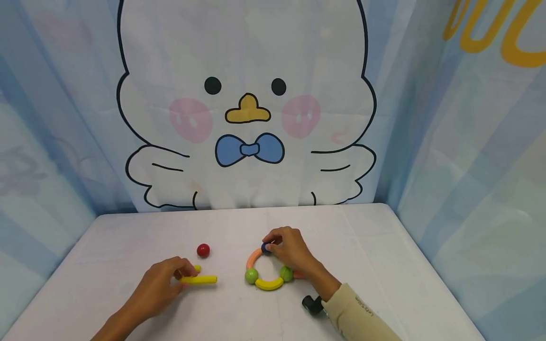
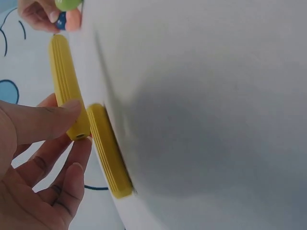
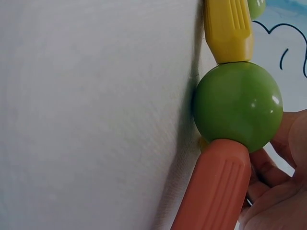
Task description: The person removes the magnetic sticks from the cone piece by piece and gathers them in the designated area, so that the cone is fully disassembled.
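Note:
My left hand point(image 1: 159, 283) pinches a straight yellow ribbed stick point(image 2: 67, 81) near one end, between thumb and fingers. A second yellow stick point(image 2: 109, 152) lies on the table right beside those fingers. My right hand point(image 1: 293, 248) pinches a dark blue ball point(image 1: 265, 248) between thumb and fingers. That ball sits at the end of a chain of toy pieces: a curved orange rod point(image 1: 253, 258), a green ball point(image 1: 251, 275), a curved yellow rod point(image 1: 269, 284), another green ball point(image 3: 238, 106) and another orange rod point(image 3: 214, 187), partly hidden by my right wrist in the head view.
A red ball point(image 1: 203, 250) rests beyond my left hand. Close to my right sleeve is a black piece point(image 1: 313, 305), partly covered by the sleeve. The white-covered table point(image 1: 367, 241) ends at a cartoon-printed curtain point(image 1: 247, 57) behind and at the sides.

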A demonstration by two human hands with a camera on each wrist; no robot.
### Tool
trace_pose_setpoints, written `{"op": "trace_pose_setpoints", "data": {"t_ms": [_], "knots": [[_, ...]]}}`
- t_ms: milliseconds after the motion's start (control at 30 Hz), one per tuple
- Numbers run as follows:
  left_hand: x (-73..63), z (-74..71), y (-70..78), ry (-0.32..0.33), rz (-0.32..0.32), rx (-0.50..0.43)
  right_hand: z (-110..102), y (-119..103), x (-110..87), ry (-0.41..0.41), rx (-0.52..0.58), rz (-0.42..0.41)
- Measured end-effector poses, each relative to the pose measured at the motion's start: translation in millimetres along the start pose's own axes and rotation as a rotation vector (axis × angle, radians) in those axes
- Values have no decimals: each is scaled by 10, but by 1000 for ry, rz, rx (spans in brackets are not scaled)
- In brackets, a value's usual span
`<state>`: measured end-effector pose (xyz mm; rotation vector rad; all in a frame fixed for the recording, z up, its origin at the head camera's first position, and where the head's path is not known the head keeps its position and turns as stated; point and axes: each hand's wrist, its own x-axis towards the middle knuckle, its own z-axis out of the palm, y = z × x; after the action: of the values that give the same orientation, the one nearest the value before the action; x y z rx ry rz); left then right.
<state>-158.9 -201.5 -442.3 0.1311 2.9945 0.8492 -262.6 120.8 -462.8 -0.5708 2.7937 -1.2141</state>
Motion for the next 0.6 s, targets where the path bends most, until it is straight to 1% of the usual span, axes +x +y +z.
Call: {"op": "trace_pose_setpoints", "data": {"t_ms": [200,300,467,600], "knots": [[-31,-63,-151,-23,-18,36,-7,-6,-1,-2,3,3],[-30,-76,-215,-49,-30,52,-11,-13,-2,-5,4,3],[-24,-95,-279,-89,-55,64,-13,-21,-6,-9,5,7],[-11,-105,-317,-99,-65,58,-14,-22,-9,-9,3,12]]}}
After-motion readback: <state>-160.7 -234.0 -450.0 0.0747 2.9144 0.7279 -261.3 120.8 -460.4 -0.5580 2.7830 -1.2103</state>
